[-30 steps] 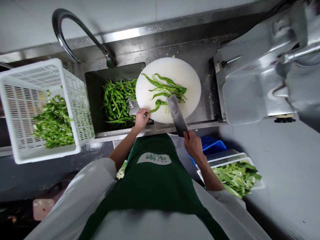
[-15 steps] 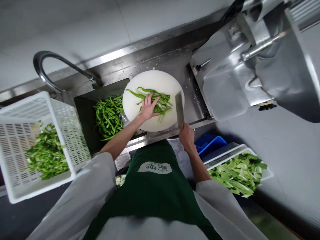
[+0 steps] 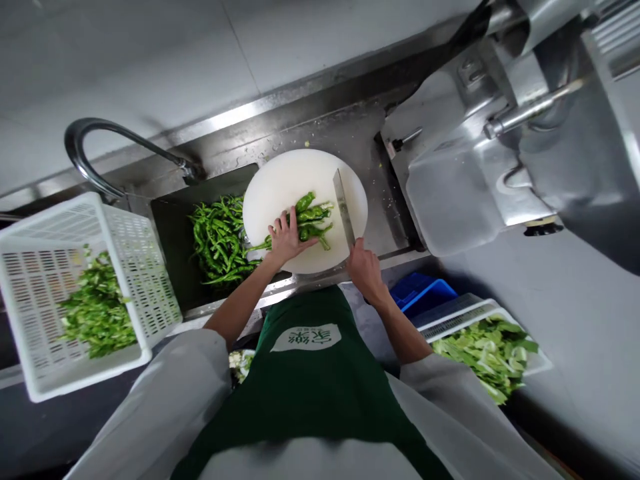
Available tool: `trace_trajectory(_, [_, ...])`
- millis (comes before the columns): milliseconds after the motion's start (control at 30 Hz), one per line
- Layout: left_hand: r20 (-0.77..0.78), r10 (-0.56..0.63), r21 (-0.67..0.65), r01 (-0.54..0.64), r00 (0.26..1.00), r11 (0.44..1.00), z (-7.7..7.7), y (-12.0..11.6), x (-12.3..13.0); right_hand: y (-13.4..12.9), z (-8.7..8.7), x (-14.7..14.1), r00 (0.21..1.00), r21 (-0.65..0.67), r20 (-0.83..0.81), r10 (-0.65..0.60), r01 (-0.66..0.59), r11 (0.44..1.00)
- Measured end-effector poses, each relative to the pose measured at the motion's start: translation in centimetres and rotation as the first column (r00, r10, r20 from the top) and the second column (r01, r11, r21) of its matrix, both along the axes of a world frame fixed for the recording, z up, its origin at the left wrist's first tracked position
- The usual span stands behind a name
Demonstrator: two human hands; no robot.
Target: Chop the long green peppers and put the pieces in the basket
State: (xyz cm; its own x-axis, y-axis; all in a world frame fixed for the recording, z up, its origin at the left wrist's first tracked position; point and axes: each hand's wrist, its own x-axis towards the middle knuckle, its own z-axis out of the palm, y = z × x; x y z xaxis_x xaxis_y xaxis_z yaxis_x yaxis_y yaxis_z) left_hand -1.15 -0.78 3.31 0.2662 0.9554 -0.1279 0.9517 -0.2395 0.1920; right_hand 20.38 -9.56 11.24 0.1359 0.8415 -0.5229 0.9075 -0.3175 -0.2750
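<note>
Head view: we have our L hand (image 3: 285, 241) on the green peppers (image 3: 313, 215) on the round white board (image 3: 283, 175). Its fingers are spread apart & lie flat on top of them. The peppers lie in a small bunch near the mid. of the board, w/ their ends poking out on the R side of our fingers.

Our R hand (image 3: 365, 268) is closed tight on the grip of the big knife (image 3: 343, 208), at the near edge of the board. The blade points away from us, over the R part of the board, just beside the peppers & apart from them. We can't tell if it touches the board.

The board sits on the steel desk (image 3: 363, 143) & partly over the sink (image 3: 170, 223). More green peppers are in the sink, L of the board, w/ the bent tap (image 3: 133, 133) behind. Far L, the white basket (image 3: 107, 250) has leafy greens (image 3: 100, 313) in it. On our R we see the blue bin (image 3: 423, 293), the white tray (image 3: 465, 313) w/ cut leaves (image 3: 495, 357), & the big metal machine (image 3: 450, 147).
</note>
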Motion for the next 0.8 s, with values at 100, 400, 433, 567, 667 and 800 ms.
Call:
trace_trajectory(100, [0.044, -0.002, 0.033, 0.0, 0.999, 0.999, 0.1, -0.7, 0.1, 0.7, 0.7, -0.6, 0.994, -0.011, 0.01, 0.108, -0.108, 0.994])
trace_trajectory(400, [0.177, 0.036, -0.025, -0.032, 0.984, 0.999, -1.7, -0.6, 0.5, 5.7, -1.8, -1.9, 0.984, -0.087, 0.052, 0.17, -0.165, 0.983])
trace_trajectory(433, [0.177, 0.036, -0.03, -0.031, 0.984, 0.999, -1.6, -0.6, 0.4, 6.3, -2.0, -2.0, 0.985, -0.083, 0.052, 0.165, -0.161, 0.984])
trace_trajectory(567, [0.192, 0.074, -0.034, -0.068, 0.979, 0.997, -1.3, -0.8, 0.4, 6.7, -1.3, -1.7, 0.982, -0.068, 0.079, 0.173, -0.168, 0.983])
trace_trajectory(667, [0.217, 0.097, -0.013, -0.096, 0.971, 0.995, -1.6, -1.0, 0.6, 5.3, 0.0, -1.6, 0.976, -0.049, 0.102, 0.194, -0.19, 0.981])
trace_trajectory(800, [0.231, 0.078, 0.018, -0.085, 0.97, 0.996, -2.1, -1.2, 0.8, 5.1, -0.5, -2.7, 0.97, -0.087, 0.088, 0.226, -0.218, 0.972])
